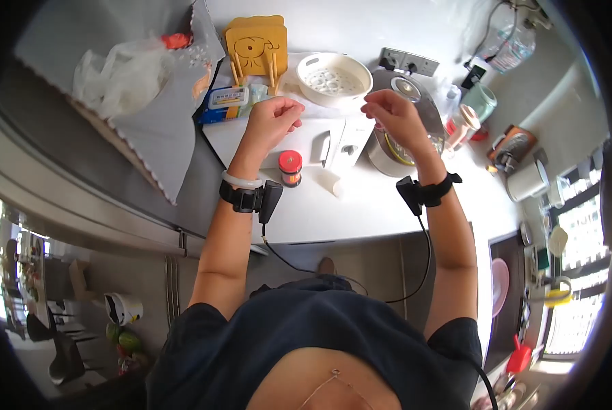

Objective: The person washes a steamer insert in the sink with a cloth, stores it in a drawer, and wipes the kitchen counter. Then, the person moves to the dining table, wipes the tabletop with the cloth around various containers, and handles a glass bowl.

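Note:
Both hands are raised in front of the white microwave, apart from each other. My left hand (273,123) is closed with its fingers curled together, near a blue-and-white packet (228,102) and above a red-lidded jar (290,168). My right hand (395,117) is also closed, thumb and fingertips pressed together, in front of a steel cooker (388,158) and near the rim of a white basin (334,80). Nothing shows in either hand. A small whitish cup (330,183) lies tilted on the white counter (360,217), right of the jar.
Yellow boards (254,44) stand in a rack on the microwave (313,140). A plastic bag (125,78) rests on a cloth-covered surface at the left. Bottles, a green jug (481,101) and a white canister (526,181) stand at the right. Cables hang from both wrist straps.

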Demonstrator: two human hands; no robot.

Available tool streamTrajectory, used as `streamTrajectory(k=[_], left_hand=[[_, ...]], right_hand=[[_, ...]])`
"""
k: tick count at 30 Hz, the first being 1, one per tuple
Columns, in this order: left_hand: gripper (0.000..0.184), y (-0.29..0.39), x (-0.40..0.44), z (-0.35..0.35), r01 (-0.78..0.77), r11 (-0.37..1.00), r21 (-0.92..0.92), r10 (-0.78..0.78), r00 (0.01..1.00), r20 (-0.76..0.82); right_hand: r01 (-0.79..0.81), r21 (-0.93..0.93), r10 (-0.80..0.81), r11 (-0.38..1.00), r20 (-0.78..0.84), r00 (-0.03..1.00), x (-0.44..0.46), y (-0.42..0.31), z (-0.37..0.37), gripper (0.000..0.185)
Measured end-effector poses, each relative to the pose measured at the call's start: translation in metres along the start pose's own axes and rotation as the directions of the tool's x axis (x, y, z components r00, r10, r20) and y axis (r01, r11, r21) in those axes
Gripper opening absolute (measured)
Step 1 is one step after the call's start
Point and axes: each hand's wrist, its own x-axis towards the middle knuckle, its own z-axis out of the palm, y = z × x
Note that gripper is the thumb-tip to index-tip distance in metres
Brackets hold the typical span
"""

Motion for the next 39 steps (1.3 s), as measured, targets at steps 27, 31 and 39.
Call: streamTrajectory(k=[27, 31, 39], left_hand=[[0.027, -0.035, 0.054, 0.029, 0.087, 0.984, -0.158, -0.114, 0.978, -0.173], [0.051, -0.03, 0.055, 0.022, -0.024, 0.959, -0.282, -0.002, 0.996, -0.094], [0.06, -0.03, 0.053, 0.033, -0.008, 0.608, -0.794, 0.245, 0.953, 0.178]], right_hand=[[0.529, -0.693, -0.647, 0.49, 0.118, 0.753, 0.06, 0.039, -0.007, 0.009], [0.536, -0.746, -0.735, 0.396, 0.093, 0.672, 0.041, 0.022, 0.003, 0.015], [0.439, -0.824, -0.708, 0.357, 0.068, 0.703, 0.009, 0.006, 0.033, 0.019]])
